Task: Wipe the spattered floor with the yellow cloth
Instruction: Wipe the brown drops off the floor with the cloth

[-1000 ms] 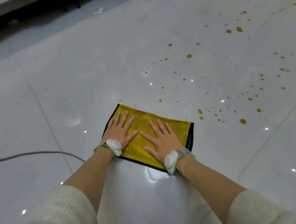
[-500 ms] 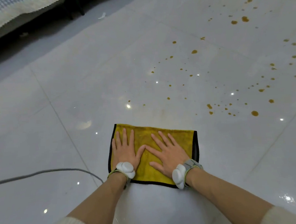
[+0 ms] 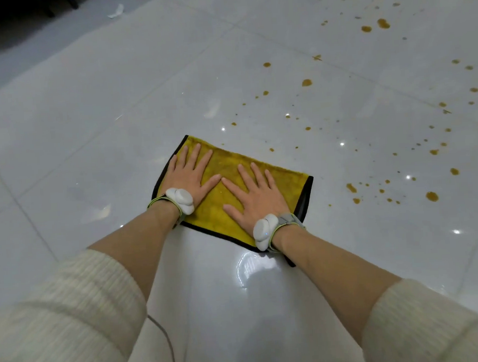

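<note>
A: What is seen first, taking the largest thing?

B: A glossy pale tiled floor [image 3: 90, 150] is spread across the whole view, with grout lines crossing it and small light glints reflected in it. A dark strip is seen at the far left edge.

A: And the mess?

B: Brown spatter [image 3: 385, 23] is scattered over the right and far right of the floor, from larger blobs down to tiny specks. The tiles to the left are seen without drops.

A: Where is the task's thing placed?

B: The yellow cloth [image 3: 228, 167], edged in black, is laid flat on the floor near the middle of the view, just left of the nearest drops. Its right end is apart from the blob [image 3: 432, 196] lying to its right.

A: How are the hands held?

B: The left hand [image 3: 190, 175] is pressed palm-down on the left part of the cloth, fingers spread. The right hand [image 3: 257, 199] is pressed flat on the right part, fingers likewise splayed. Neither grip is clenched; nothing is grasped, the cloth being only pinned under the open palms.

A: Anything smaller?

B: Cream knitted sleeves [image 3: 72, 317] are pushed up both forearms. A white wrist device [image 3: 180, 199] is strapped on the left wrist and another [image 3: 264, 231] on the right. A thin grey cable [image 3: 170, 350] is seen at the near edge, and a white scrap [image 3: 117, 11] lies far left.
</note>
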`<state>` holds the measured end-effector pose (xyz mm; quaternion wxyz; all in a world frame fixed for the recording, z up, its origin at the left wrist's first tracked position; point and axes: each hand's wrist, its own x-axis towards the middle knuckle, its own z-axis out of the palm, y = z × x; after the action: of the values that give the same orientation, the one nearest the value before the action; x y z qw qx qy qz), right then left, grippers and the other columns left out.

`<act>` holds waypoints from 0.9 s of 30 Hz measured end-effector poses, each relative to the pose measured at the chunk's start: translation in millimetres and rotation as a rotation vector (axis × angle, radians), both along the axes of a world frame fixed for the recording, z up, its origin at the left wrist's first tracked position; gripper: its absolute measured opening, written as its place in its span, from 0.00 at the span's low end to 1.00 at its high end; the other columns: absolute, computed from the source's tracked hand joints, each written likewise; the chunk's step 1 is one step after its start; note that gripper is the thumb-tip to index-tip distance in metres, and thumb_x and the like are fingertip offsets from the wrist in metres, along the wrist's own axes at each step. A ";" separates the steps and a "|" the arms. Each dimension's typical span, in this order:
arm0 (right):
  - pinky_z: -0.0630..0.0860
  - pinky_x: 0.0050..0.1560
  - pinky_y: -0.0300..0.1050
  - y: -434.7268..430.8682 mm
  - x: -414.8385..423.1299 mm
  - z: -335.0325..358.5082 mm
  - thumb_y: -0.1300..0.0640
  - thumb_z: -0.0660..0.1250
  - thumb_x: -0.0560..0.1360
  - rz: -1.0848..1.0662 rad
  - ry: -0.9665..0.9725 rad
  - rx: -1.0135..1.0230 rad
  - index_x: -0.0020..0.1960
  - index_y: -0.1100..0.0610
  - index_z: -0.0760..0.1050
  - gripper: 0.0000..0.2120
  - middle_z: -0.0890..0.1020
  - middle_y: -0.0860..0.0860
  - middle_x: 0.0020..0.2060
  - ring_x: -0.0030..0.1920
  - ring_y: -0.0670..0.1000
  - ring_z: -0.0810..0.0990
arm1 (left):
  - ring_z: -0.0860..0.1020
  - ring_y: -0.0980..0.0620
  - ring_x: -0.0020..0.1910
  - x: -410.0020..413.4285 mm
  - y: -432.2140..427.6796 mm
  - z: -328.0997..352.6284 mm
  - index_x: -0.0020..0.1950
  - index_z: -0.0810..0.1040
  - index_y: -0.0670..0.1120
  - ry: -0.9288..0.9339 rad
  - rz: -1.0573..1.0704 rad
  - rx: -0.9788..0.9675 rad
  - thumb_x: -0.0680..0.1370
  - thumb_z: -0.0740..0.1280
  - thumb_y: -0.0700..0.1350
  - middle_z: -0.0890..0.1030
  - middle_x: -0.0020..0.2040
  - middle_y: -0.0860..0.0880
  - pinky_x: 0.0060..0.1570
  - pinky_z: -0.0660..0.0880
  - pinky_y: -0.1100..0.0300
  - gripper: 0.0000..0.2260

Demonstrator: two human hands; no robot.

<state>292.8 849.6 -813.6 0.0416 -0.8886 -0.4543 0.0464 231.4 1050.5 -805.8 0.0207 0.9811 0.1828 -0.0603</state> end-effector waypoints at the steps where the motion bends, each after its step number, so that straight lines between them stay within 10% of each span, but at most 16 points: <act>1: 0.44 0.76 0.60 3.1 3.5 0.5 0.31 0.40 0.76 -0.010 -0.001 0.001 0.77 0.40 0.48 0.32 0.50 0.53 0.78 0.78 0.59 0.45 | 0.44 0.46 0.79 4.4 2.5 -0.5 0.80 0.47 0.55 -0.002 -0.014 0.005 0.77 0.44 0.68 0.47 0.81 0.49 0.77 0.45 0.47 0.34; 7: 0.42 0.75 0.62 -1.0 -36.8 11.6 0.32 0.44 0.76 -0.017 0.075 -0.017 0.78 0.43 0.48 0.33 0.48 0.55 0.78 0.77 0.61 0.41 | 0.44 0.45 0.79 -28.2 -2.0 10.8 0.80 0.45 0.54 0.054 -0.064 -0.006 0.72 0.32 0.72 0.45 0.80 0.48 0.77 0.45 0.48 0.40; 15: 0.49 0.74 0.65 -15.8 -101.4 10.4 0.32 0.47 0.77 0.009 0.132 -0.038 0.77 0.46 0.53 0.33 0.53 0.56 0.78 0.77 0.62 0.46 | 0.48 0.43 0.78 -94.8 -9.3 5.9 0.79 0.49 0.52 0.069 -0.069 -0.063 0.76 0.40 0.71 0.50 0.79 0.47 0.76 0.50 0.44 0.36; 27: 0.44 0.76 0.59 2.0 44.3 2.4 0.36 0.45 0.78 -0.282 0.053 0.021 0.78 0.49 0.49 0.33 0.51 0.52 0.78 0.78 0.57 0.46 | 0.44 0.44 0.79 98.7 22.0 4.9 0.79 0.45 0.55 0.040 -0.204 -0.013 0.75 0.35 0.70 0.46 0.81 0.47 0.76 0.44 0.47 0.35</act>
<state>337.0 851.6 -811.1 0.0687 -0.9416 -0.3242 0.0587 330.2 1072.5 -800.9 0.0170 0.9930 0.0818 -0.0830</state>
